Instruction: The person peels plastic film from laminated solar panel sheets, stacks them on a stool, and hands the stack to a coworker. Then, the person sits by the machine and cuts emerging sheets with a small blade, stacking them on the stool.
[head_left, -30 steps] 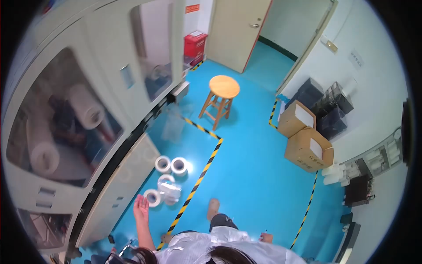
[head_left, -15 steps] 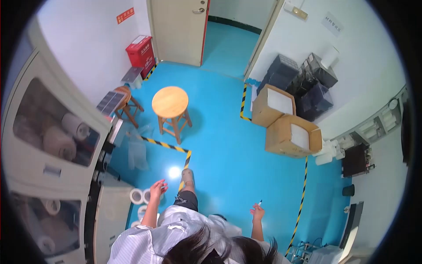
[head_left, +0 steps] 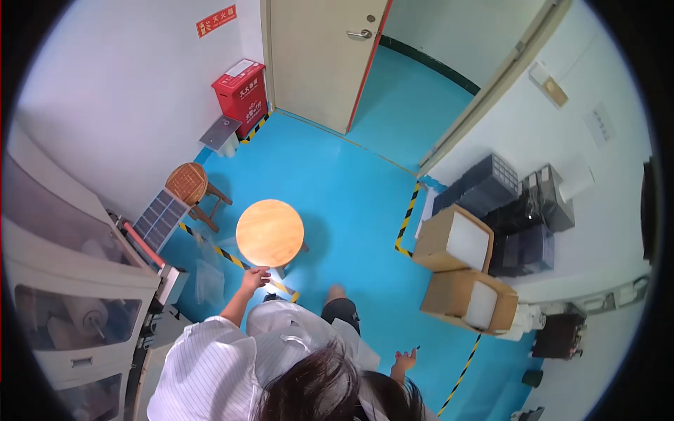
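My left hand (head_left: 255,278) is held out just in front of the round wooden stool (head_left: 270,234). Its fingers are loosely extended and nothing shows in them. From this view I cannot tell whether the fingertips touch the stool. On the other side of my body, my right hand (head_left: 403,362) is closed on a slim pen (head_left: 418,347), whose dark tip sticks out above the fingers. Most of the pen is hidden by the hand.
A second stool (head_left: 187,184) stands by the left wall, near a gridded panel (head_left: 161,216). A red box (head_left: 242,98) sits beside the part-open door (head_left: 319,59). Cardboard boxes (head_left: 439,298) and dark crates (head_left: 477,186) line the right. A cabinet (head_left: 81,288) fills the left.
I have moved forward, and the stool is now close to my left hand. My view has turned left, so the door and boxes sit further right. The pen stays in my right hand.
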A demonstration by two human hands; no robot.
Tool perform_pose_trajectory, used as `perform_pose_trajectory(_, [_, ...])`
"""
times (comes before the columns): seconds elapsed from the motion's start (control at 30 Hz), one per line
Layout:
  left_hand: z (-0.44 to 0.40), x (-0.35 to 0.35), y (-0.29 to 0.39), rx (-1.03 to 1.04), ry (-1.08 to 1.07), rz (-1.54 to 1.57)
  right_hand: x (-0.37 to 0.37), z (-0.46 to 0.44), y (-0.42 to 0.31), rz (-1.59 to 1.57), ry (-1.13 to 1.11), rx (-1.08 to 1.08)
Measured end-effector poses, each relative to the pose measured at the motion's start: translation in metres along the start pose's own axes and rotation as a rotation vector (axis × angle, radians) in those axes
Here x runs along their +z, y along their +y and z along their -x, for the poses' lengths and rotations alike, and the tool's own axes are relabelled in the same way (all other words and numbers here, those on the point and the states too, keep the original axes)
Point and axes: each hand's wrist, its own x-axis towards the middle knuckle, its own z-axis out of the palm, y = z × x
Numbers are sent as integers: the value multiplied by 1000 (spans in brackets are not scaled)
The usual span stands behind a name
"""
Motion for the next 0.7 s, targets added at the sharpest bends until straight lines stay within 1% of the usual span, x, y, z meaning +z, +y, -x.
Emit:
perform_pose_trajectory(0.03, [-25, 9, 13, 43, -23, -19, 26, -13, -24, 10, -95, -4])
perform_pose_trajectory(0.07, [-51, 17, 24, 48, -38, -69, 62, -26, -47, 17, -110, -18])
perform_pose_trajectory(0.13, [-95, 34, 40, 55, -17, -49, 140, -51, -91, 4, -116, -58])
perform_pose_trajectory(0.17, [-110, 46, 48, 16, 35, -17, 182, -71, -108, 19, -152, -77])
perform_pose_trajectory(0.27, [-147, 73, 44, -152, 148, 75, 315, -146, -157, 95, -379, -46])
perform_pose_trajectory(0.33, [-176, 79, 0, 263, 54, -778, 417, -169, -211, 141, -625, -183])
perform_pose_trajectory(0.4, [-177, 106, 12, -129, 229, -381, 521, -163, -275, 167, -715, -236])
perform_pose_trajectory(0.43, [-172, 115, 23, -165, 285, -254, 573, -155, -301, 177, -744, -274])
perform_pose_trajectory(0.5, [-166, 130, 43, -252, 395, -27, 681, -138, -335, 223, -948, -424])
perform_pose_trajectory(0.57, [-179, 135, 37, -286, 490, 136, 773, -79, -365, 241, -1088, -564])
perform_pose_trajectory(0.6, [-184, 140, 34, -293, 544, 247, 808, -38, -385, 337, -1190, -540])
perform_pose_trajectory(0.63, [-192, 140, 37, -356, 536, 276, 840, -1, -398, 428, -1288, -520])
perform_pose_trajectory(0.67, [-197, 138, 49, -354, 556, 324, 869, 26, -397, 445, -1326, -549])
perform_pose_trajectory(0.7, [-193, 131, 81, -466, 517, 140, 898, 59, -396, 440, -1437, -568])
